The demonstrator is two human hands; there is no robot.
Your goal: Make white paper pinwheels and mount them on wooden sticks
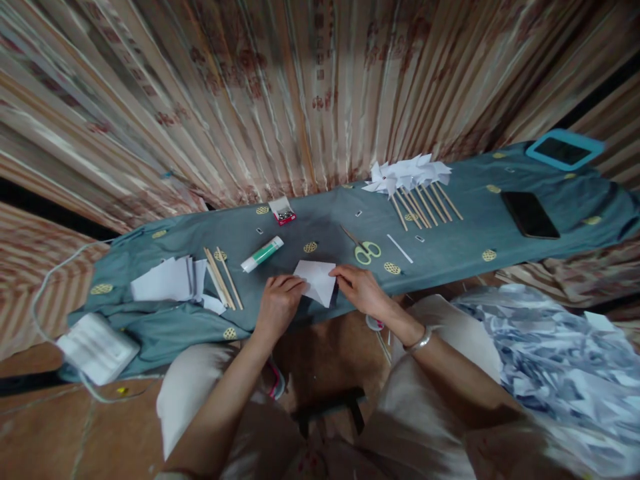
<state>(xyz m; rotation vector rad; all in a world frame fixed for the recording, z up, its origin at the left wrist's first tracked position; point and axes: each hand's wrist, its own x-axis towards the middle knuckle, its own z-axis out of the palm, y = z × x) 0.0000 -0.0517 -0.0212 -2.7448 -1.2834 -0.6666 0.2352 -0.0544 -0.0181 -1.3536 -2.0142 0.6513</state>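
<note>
Holding white paper [316, 279] at either side with left hand [281, 301] and right hand [361, 291], over a teal cloth [450, 253]. Facing green-handled scissors [359, 245], a white-and-green tube [263, 254] left of them, and a row of paper pinwheels [410, 175] on sticks [450, 201] beyond

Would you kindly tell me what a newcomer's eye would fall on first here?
Probably the row of white pinwheels along the far edge of the cloth-covered table, right of centre. Next, perhaps, the white sheet between left hand and right hand, then the bright blue-framed device at the far right.
</note>
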